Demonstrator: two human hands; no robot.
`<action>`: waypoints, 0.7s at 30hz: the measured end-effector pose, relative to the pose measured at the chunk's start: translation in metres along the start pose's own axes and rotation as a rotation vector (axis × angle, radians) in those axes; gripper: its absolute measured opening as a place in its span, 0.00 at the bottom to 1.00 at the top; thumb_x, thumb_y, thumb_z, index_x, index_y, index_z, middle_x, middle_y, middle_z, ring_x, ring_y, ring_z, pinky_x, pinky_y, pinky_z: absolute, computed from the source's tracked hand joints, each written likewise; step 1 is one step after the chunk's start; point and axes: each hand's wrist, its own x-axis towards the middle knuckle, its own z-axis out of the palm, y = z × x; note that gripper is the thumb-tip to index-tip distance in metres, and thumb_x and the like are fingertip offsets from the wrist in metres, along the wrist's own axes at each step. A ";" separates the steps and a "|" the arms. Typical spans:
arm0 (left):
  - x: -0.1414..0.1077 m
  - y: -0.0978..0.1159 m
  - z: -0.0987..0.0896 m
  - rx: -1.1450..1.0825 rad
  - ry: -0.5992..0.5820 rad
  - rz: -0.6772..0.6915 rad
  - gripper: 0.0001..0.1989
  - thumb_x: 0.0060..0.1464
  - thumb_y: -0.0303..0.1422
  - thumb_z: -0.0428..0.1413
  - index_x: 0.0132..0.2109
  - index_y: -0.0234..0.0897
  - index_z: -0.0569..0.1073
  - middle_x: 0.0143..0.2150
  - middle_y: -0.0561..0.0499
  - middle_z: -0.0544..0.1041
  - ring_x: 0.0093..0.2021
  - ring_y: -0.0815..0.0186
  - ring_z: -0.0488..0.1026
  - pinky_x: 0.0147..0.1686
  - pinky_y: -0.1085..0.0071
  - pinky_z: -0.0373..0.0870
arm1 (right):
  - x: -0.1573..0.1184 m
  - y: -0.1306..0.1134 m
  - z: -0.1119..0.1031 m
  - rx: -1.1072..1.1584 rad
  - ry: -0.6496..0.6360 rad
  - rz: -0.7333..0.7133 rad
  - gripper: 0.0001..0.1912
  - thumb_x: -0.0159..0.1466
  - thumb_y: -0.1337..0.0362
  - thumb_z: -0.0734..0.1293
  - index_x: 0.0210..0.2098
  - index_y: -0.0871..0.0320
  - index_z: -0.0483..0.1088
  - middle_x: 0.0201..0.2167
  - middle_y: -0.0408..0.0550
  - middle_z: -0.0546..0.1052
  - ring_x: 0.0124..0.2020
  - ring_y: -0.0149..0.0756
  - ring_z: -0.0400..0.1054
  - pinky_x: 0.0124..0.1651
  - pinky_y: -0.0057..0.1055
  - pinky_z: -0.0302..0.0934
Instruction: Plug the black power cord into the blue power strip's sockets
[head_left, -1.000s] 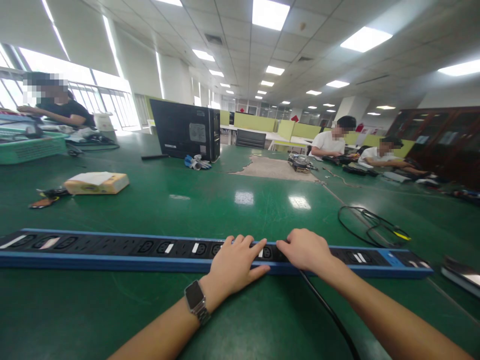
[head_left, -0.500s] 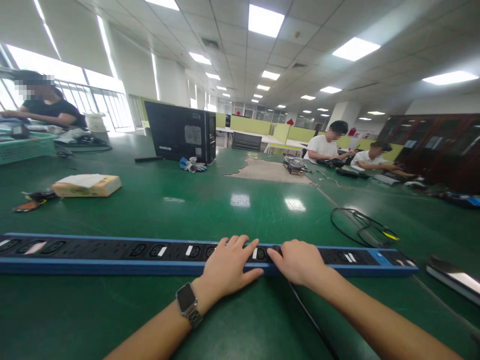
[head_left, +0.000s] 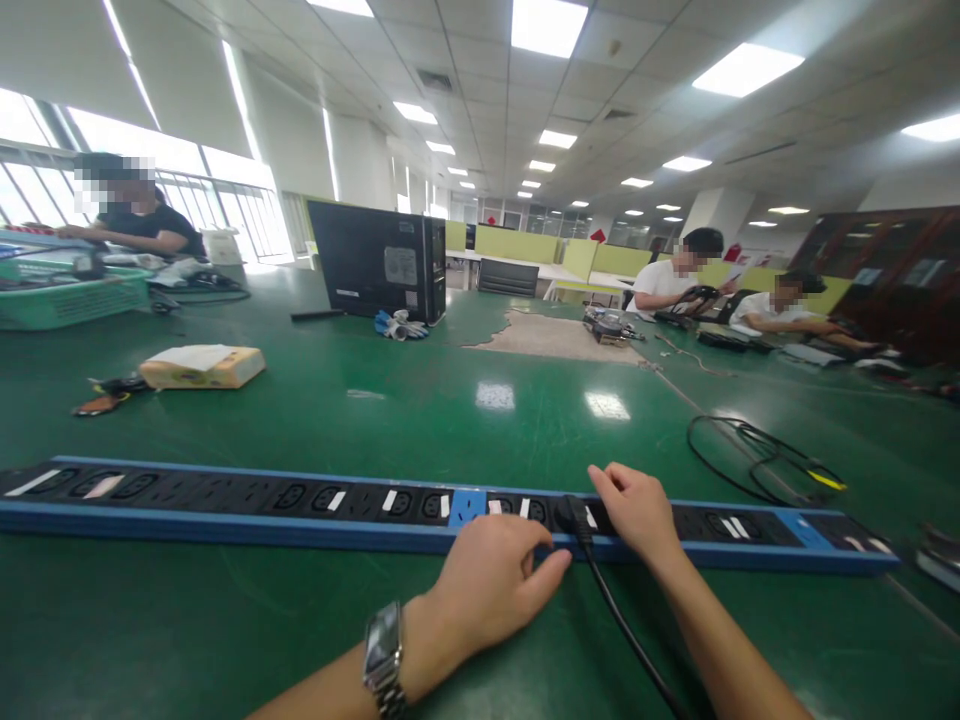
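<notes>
A long blue and black power strip (head_left: 247,515) lies across the green table. A black plug (head_left: 576,515) sits in one of its sockets, and its cable runs toward the lower right. Left of the plug, my left hand (head_left: 491,575) is over the strip's front edge, fingers curled, thumb apart, holding nothing. My right hand (head_left: 637,505) is just right of the plug, above the strip, thumb and fingers slightly apart with nothing between them. A watch is on my left wrist.
Behind the strip are a tissue pack (head_left: 202,367), a black computer case (head_left: 379,262), gloves (head_left: 401,325) and a coiled black cable (head_left: 739,455). A green basket (head_left: 75,300) stands at the far left. Several people sit around the table.
My right hand has come off the plug and moved right. My left hand has lifted off the strip's sockets and drawn its fingers in. The view has shifted slightly.
</notes>
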 end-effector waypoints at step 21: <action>0.028 0.055 -0.004 -1.347 -0.010 -0.270 0.17 0.50 0.43 0.60 0.38 0.31 0.73 0.30 0.47 0.76 0.27 0.68 0.72 0.22 0.75 0.69 | -0.002 -0.005 -0.005 -0.072 -0.034 0.006 0.23 0.64 0.50 0.56 0.19 0.56 0.65 0.18 0.42 0.69 0.22 0.30 0.58 0.26 0.28 0.41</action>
